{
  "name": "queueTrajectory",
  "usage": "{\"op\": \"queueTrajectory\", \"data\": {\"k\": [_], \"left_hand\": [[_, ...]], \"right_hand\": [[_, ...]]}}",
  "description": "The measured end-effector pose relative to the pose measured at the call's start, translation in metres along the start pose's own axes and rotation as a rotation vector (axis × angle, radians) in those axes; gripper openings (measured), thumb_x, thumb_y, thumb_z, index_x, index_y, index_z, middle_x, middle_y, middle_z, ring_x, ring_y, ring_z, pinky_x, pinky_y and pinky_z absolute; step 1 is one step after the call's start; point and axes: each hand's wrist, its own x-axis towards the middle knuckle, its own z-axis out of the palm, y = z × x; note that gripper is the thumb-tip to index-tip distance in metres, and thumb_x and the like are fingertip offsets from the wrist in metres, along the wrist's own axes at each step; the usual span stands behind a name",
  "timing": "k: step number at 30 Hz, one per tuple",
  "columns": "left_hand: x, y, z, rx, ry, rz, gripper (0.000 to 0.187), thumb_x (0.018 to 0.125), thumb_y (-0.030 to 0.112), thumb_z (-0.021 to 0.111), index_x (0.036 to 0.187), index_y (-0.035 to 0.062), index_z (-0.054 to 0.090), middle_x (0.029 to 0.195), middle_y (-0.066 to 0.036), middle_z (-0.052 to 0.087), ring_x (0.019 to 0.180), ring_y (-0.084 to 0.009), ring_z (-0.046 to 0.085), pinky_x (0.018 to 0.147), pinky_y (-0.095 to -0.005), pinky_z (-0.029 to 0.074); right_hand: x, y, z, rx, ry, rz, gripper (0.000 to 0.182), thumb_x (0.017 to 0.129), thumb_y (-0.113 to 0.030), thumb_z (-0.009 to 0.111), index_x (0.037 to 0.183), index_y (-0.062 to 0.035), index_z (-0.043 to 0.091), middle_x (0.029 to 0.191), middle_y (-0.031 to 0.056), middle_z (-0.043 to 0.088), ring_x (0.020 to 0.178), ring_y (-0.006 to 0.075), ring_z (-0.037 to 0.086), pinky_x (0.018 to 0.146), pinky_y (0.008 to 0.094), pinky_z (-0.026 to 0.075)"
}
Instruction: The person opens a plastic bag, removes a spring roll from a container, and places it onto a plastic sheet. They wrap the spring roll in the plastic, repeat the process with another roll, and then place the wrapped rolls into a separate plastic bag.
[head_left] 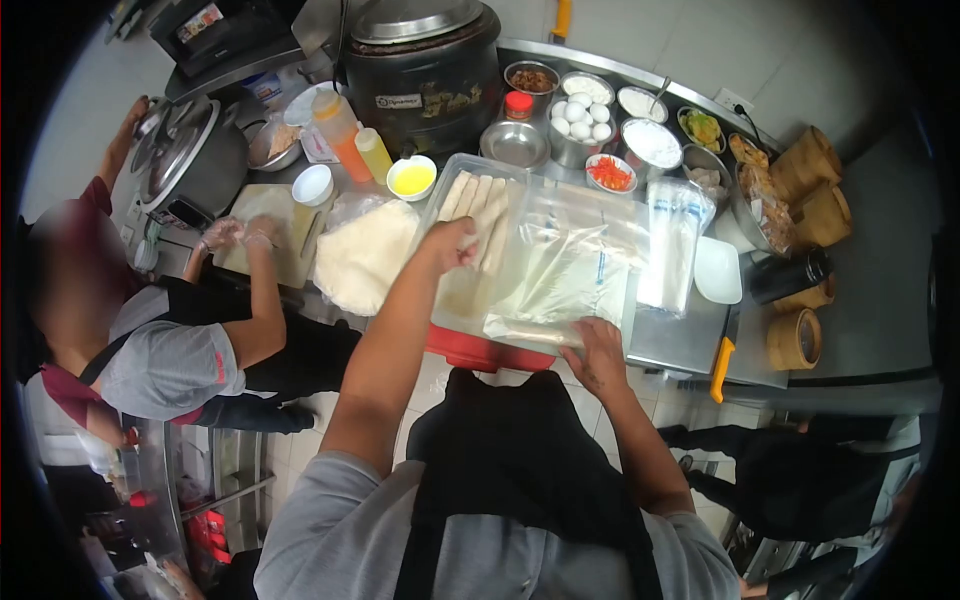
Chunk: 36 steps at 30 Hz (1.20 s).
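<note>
My left hand is over the clear plastic tray, its fingers curled closed beside the pale dough rolls. What lies inside those fingers, if anything, is hidden. Across the tray's right part is a clear plastic bag, laid flat. Along its near edge a long pale roll lies within the plastic. My right hand grips the right end of this roll, with the fingers on top and the thumb at the near side.
Left of the tray lies a stack of flat dough sheets. More plastic bags and an orange-handled knife are at right. Behind stand a bowl of eggs and a bowl of yellow liquid. A gloved co-worker works at left.
</note>
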Motion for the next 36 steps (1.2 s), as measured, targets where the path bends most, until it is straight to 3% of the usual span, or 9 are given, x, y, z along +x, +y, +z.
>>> {"op": "queueTrajectory", "data": {"k": [6,11,18,24,26,30,32,34,36], "left_hand": [[-0.029,0.006,-0.038,0.093,-0.130,0.005,0.030,0.092,0.020,0.061,0.119,0.0081,0.061,0.085,-0.005,0.066,0.063,-0.0123,0.054,0.055,-0.0266,0.043],[-0.023,0.005,-0.031,0.018,-0.274,-0.079,0.037,0.094,0.035,0.071,0.118,0.0090,0.060,0.079,-0.004,0.064,0.061,-0.0135,0.056,0.057,-0.0273,0.046],[-0.049,-0.003,-0.052,-0.055,-0.308,0.084,0.043,0.092,0.034,0.075,0.123,0.0079,0.059,0.080,-0.005,0.065,0.063,-0.0141,0.060,0.058,-0.0273,0.048],[-0.038,-0.027,-0.061,0.547,0.025,0.327,0.041,0.088,0.023,0.076,0.121,0.0019,0.063,0.093,-0.012,0.072,0.073,-0.0217,0.068,0.065,-0.0341,0.054],[-0.033,-0.043,-0.057,0.955,0.260,0.819,0.042,0.085,0.019,0.075,0.121,-0.0007,0.065,0.106,-0.016,0.071,0.092,-0.0328,0.068,0.082,-0.0427,0.056],[-0.060,-0.037,-0.033,1.105,0.320,0.671,0.045,0.083,0.018,0.075,0.124,0.0013,0.064,0.120,-0.020,0.066,0.115,-0.0390,0.061,0.099,-0.0468,0.049],[-0.087,-0.033,-0.011,1.096,0.446,0.886,0.046,0.084,0.018,0.074,0.126,0.0039,0.064,0.128,-0.020,0.062,0.125,-0.0379,0.055,0.107,-0.0447,0.045],[-0.096,-0.044,0.013,0.959,0.165,1.216,0.046,0.086,0.019,0.073,0.128,0.0051,0.062,0.127,-0.020,0.063,0.124,-0.0378,0.057,0.108,-0.0443,0.044],[-0.111,-0.051,0.038,0.905,-0.251,1.125,0.047,0.083,0.013,0.076,0.126,0.0015,0.061,0.129,-0.019,0.062,0.118,-0.0375,0.059,0.102,-0.0435,0.048]], "right_hand": [[0.003,-0.003,0.001,0.014,0.042,-0.032,0.051,0.078,-0.022,0.083,0.121,-0.0012,0.063,0.122,0.0164,0.059,0.115,0.0365,0.054,0.101,0.0453,0.042],[0.028,-0.015,-0.003,0.082,0.064,-0.085,0.049,0.080,-0.022,0.082,0.121,-0.0013,0.063,0.120,0.0169,0.059,0.113,0.0371,0.054,0.100,0.0459,0.042],[0.037,-0.011,0.003,0.140,0.003,-0.046,0.038,0.087,-0.016,0.074,0.120,-0.0009,0.064,0.115,0.0177,0.061,0.109,0.0385,0.057,0.097,0.0457,0.043],[0.030,0.012,0.010,0.111,-0.083,0.000,0.025,0.088,-0.018,0.072,0.106,-0.0022,0.067,0.104,0.0171,0.062,0.099,0.0380,0.058,0.089,0.0465,0.046],[0.032,0.019,0.009,0.124,-0.105,-0.036,0.021,0.088,-0.018,0.071,0.103,-0.0032,0.068,0.101,0.0169,0.063,0.097,0.0378,0.058,0.086,0.0463,0.046],[0.045,0.025,0.004,0.271,-0.268,0.056,0.014,0.089,-0.016,0.068,0.096,-0.0050,0.066,0.089,0.0165,0.062,0.091,0.0373,0.059,0.081,0.0447,0.047],[0.046,0.025,0.000,0.311,-0.297,0.089,0.012,0.089,-0.015,0.067,0.095,-0.0052,0.065,0.086,0.0164,0.062,0.089,0.0371,0.060,0.080,0.0445,0.047],[0.044,0.018,-0.003,0.333,-0.213,0.053,0.012,0.091,-0.015,0.066,0.094,-0.0044,0.063,0.087,0.0155,0.064,0.088,0.0361,0.062,0.080,0.0437,0.048],[0.045,0.011,-0.008,0.318,-0.220,0.091,0.011,0.092,-0.015,0.066,0.095,-0.0042,0.063,0.088,0.0154,0.065,0.088,0.0357,0.063,0.080,0.0435,0.048]]}}
